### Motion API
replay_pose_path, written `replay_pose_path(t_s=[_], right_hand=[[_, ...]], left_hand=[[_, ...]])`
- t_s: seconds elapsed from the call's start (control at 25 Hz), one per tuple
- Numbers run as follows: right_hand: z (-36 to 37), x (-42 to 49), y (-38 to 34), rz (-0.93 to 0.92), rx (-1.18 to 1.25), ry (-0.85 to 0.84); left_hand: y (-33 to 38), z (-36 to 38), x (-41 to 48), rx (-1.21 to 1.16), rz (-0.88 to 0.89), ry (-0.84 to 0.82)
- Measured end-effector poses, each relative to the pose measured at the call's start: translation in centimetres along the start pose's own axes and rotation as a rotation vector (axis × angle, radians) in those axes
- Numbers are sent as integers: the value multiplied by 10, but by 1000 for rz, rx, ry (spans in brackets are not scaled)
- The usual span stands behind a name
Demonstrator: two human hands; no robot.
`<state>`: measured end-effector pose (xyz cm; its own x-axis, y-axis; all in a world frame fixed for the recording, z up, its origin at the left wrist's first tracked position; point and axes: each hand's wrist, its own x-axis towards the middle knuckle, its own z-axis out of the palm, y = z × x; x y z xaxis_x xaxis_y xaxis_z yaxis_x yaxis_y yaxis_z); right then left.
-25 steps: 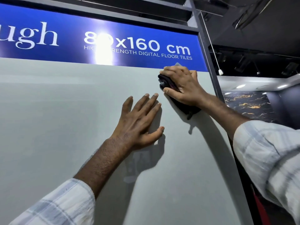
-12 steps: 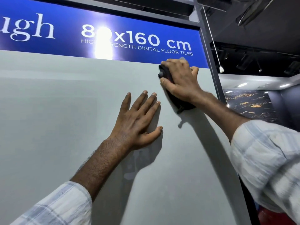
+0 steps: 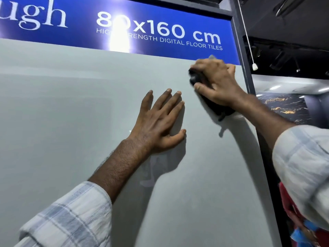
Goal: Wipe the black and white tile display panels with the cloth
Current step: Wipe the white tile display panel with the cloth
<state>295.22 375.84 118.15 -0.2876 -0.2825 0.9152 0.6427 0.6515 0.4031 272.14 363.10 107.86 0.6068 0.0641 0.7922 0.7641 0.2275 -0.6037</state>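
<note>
A large pale grey-white tile panel [image 3: 71, 122] fills most of the view and stands upright in front of me. My left hand [image 3: 158, 122] lies flat on it with fingers spread, near the middle. My right hand [image 3: 217, 82] grips a dark cloth [image 3: 197, 78] and presses it against the panel's top right corner, just below the blue sign. A tail of the cloth hangs out under the wrist. The right hand is slightly blurred.
A blue sign [image 3: 160, 31] reading "80x160 cm" runs along the top of the panel. A dark metal frame post [image 3: 243, 56] borders the panel on the right. Beyond it a white cord pull [image 3: 255, 66] hangs, with a black gold-veined tile panel [image 3: 284, 107] behind.
My right hand has slid the cloth up and a little right toward the panel's top right corner. My left hand has stayed flat in the same spot.
</note>
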Motion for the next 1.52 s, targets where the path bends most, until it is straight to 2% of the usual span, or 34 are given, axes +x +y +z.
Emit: replay_pose_path(t_s=[0.08,0.12,0.24,0.28,0.4,0.44,0.56,0.6,0.64,0.76,0.8,0.84,0.96,1.0,1.04,1.16,1.2,1.28,1.44,1.52], right_hand=[[0,11,11,379,14,46],[3,12,9,418,-24,37],[4,-3,6,83,-46,-2],[-1,-6,15,59,-30,-14],[-6,-5,31,418,-39,39],[-3,-5,25,411,-66,29],[2,-17,11,48,-33,-39],[-1,-17,20,-4,-31,-53],[-6,-11,32,27,-28,-36],[-8,9,53,446,-60,15],[-5,8,48,484,-82,27],[-4,3,38,449,-94,35],[-4,-35,27,62,-64,-31],[-9,-38,38,-12,-73,-59],[-13,-35,51,11,-61,-55],[-9,-16,66,393,-106,15],[-7,-16,60,454,-114,27],[-5,-36,34,391,-105,44],[-12,-104,15,38,-97,-30],[-15,-92,33,57,-83,-46]], left_hand=[[0,1,6,-9,8,17],[-1,2,9,-8,8,29],[2,8,14,-15,24,8],[4,10,13,-3,27,-18],[7,11,12,8,6,-63],[6,10,12,-2,-4,-55],[9,10,19,-47,4,18],[13,11,24,-71,19,51],[18,13,29,-92,33,66],[38,22,35,-82,42,-25],[41,26,33,-53,55,-28],[42,29,31,-27,71,-9],[41,33,28,11,93,22],[41,33,29,17,94,22],[42,33,30,21,95,10],[42,33,29,14,94,-15],[42,32,28,13,97,-10],[42,31,27,3,103,-4],[42,31,29,0,104,-33],[43,31,30,-5,99,-40]])
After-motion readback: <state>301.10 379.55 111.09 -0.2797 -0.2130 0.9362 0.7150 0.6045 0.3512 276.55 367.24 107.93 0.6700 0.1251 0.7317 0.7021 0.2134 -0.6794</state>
